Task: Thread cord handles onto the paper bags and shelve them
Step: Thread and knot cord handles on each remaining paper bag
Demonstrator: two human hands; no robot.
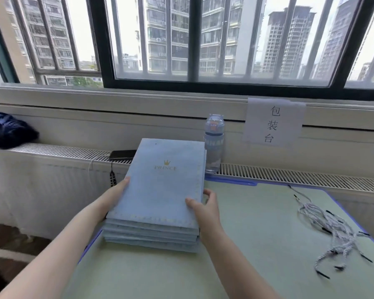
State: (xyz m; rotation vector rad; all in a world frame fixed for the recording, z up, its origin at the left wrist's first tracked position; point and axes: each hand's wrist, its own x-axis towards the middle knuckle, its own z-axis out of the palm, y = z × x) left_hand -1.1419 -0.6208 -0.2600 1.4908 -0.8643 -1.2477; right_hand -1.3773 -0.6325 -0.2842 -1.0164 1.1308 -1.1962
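A stack of flat light-blue paper bags [160, 190] with a gold crown print lies at the left end of the pale green table [257, 244]. My left hand [119, 188] holds the stack's left edge, mostly hidden under it. My right hand [205, 206] grips the right edge, thumb on the top bag and fingers curled round the side. A loose tangle of white twisted cord handles [330, 229] with black tips lies on the table at the right, apart from both hands.
A clear water bottle [213, 143] stands just behind the stack on the radiator grille [289, 173]. A black phone [122, 154] with a cable lies left of it. A paper sign [273, 123] hangs under the window; dark cloth [7, 130] sits far left.
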